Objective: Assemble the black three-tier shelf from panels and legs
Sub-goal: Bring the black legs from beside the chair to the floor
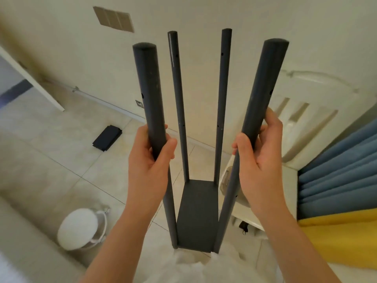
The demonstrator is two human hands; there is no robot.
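Shelf frame: four dark round legs rise from one fitted panel toward the camera, splaying apart at their free rounded tops.
Fitted panel: black, rectangular, set low between the four legs, with one leg at each corner.
Left hand: wrapped round the near-left leg about halfway up, fingers curled behind it and thumb across the front.
Right hand: wrapped round the near-right leg at much the same height, thumb on the inner side and fingers curled over the outer side.
Far-left leg: untouched, upright, with small holes showing along its length.
Far-right leg: untouched, also with small holes, just about parallel to its neighbour.
Loose panel: black, lying flat on the tiled floor near the wall, well apart from the frame.
Lower left: white round container standing on the floor.
Right side: white slatted furniture behind the near-right leg, with blue fabric and yellow fabric beside it.
Wall: pale, with a wall vent above the legs.
Frame's foot: partly hidden by a blurred pale cloth at the lower edge.
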